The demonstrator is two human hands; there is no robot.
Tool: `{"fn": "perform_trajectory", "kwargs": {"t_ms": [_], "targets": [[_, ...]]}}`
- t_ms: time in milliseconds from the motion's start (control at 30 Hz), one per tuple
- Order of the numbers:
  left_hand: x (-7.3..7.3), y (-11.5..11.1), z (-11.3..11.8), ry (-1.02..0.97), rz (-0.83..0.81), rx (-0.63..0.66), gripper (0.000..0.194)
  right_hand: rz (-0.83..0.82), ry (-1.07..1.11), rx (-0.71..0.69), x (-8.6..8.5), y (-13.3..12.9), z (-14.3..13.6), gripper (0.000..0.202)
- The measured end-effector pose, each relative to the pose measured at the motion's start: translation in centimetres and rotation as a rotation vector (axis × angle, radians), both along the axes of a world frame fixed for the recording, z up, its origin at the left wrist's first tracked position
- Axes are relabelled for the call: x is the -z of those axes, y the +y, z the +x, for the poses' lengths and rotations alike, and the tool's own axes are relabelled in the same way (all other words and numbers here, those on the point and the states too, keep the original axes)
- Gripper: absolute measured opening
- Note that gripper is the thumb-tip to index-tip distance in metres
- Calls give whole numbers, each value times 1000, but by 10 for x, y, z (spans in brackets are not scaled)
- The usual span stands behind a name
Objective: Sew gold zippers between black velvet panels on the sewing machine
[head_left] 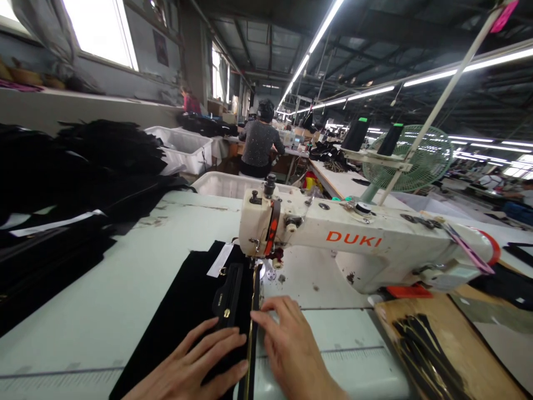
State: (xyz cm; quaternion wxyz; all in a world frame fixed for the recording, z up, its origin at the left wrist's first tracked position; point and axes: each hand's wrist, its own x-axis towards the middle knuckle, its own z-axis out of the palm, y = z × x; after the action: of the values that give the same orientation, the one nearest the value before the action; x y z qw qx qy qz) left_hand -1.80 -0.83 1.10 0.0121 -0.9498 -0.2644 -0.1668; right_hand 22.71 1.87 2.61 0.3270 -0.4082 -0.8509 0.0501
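Observation:
A black fabric panel (179, 311) lies on the pale table, its far end beside the needle area of a sewing machine (308, 239). Set into the panel is a dark zipped pocket (235, 289) with a gold pull, and a white strip (220, 260) rests near its top. Along the panel's right edge runs a black zipper (251, 328) with gold teeth, reaching up to the presser foot. My left hand (195, 361) lies on the panel, fingers spread, left of the zipper. My right hand (291, 344) is closed, thumb and index finger pinching the zipper's right side.
Black fabric pieces (50, 211) are heaped at the left. Several zippers (425, 350) lie on a wooden board at the right. White bins (183, 147) stand behind the table. A thread stand with black cones (356, 134) and a green fan (428, 155) rise behind the machine. A person (261, 141) sits ahead.

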Motion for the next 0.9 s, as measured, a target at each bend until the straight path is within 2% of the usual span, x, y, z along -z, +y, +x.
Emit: {"fn": "perform_trajectory", "kwargs": {"t_ms": [100, 233, 400, 567, 667, 767, 900], "targets": [[-20, -9, 1, 64, -211, -16, 89, -97, 17, -45, -2, 4, -1, 57], [-26, -15, 1, 34, -347, -38, 95, -58, -32, -93, 3, -2, -1, 59], [-23, -13, 2, 34, -330, -38, 88, -41, -76, -116, 6, 0, -1, 54], [-28, -13, 3, 98, -376, -40, 87, -22, -67, -60, 11, 2, -1, 57], [-28, -12, 2, 33, -390, -44, 87, 25, -90, -62, 9, 2, -2, 55], [-25, -6, 2, -87, -342, 0, 81, 83, -101, -60, 5, 3, -6, 48], [-14, 8, 2, -74, -215, 75, 65, 199, -76, -61, 9, 8, -14, 33]]}}
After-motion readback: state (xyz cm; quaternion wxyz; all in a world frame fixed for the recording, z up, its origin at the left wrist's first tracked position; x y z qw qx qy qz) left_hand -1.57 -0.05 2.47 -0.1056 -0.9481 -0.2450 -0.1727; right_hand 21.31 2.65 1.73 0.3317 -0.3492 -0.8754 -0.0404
